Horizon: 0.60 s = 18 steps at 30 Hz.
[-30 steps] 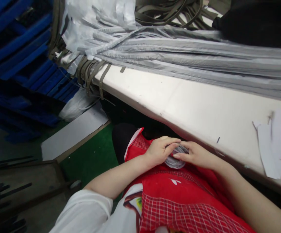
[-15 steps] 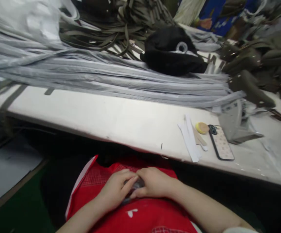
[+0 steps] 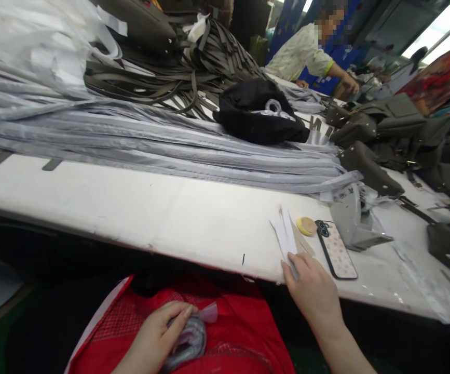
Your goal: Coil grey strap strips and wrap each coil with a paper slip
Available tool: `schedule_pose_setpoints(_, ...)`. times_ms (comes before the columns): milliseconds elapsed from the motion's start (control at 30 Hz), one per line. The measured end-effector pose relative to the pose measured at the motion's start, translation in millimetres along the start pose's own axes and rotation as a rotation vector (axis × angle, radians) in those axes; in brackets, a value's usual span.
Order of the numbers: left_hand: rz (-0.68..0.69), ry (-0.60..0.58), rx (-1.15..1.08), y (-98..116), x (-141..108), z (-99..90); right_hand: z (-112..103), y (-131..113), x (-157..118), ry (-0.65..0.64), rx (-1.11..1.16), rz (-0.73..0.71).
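My left hand (image 3: 158,332) is closed on a rolled grey strip (image 3: 193,340) with a translucent end, above the red apron (image 3: 240,327). My right hand (image 3: 312,283) reaches over the table's front edge, its thumb and index finger at the lower end of the white paper strips (image 3: 286,234). Beside the strips lie a yellow-rimmed round disc (image 3: 307,226) and a phone in a patterned case (image 3: 337,249).
Long grey-white strips (image 3: 170,150) stretch along the white table (image 3: 111,202). A black pouch (image 3: 259,117) rests on them. A grey tape dispenser (image 3: 351,218) stands right, near dark bags (image 3: 368,166). Across the table, a person (image 3: 298,57) reaches forward.
My right hand has left my left hand and moved right to the paper strips. The grey roll now shows in my left hand. The view has shifted, bringing the other person into sight.
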State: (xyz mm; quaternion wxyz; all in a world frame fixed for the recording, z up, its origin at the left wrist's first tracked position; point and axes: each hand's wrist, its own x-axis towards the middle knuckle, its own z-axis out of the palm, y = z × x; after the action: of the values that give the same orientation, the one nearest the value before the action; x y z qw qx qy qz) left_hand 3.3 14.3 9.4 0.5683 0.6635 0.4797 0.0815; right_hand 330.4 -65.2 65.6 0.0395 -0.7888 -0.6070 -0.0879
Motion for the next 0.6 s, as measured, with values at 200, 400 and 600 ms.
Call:
schedule_pose_setpoints(200, -0.022, 0.011, 0.019, 3.1, -2.3, -0.7, -4.6, -0.9, 1.4, -0.062, -0.063, -0.029)
schedule_pose_setpoints(400, -0.016, 0.015, 0.016, 1.8, -4.5, -0.7, -2.8, 4.0, 0.7, -0.063, -0.053, -0.044)
schedule_pose_setpoints(600, -0.006, 0.038, 0.02, 7.2, -6.0, -1.6, -0.4, 8.5, 0.3, -0.015, -0.036, -0.05)
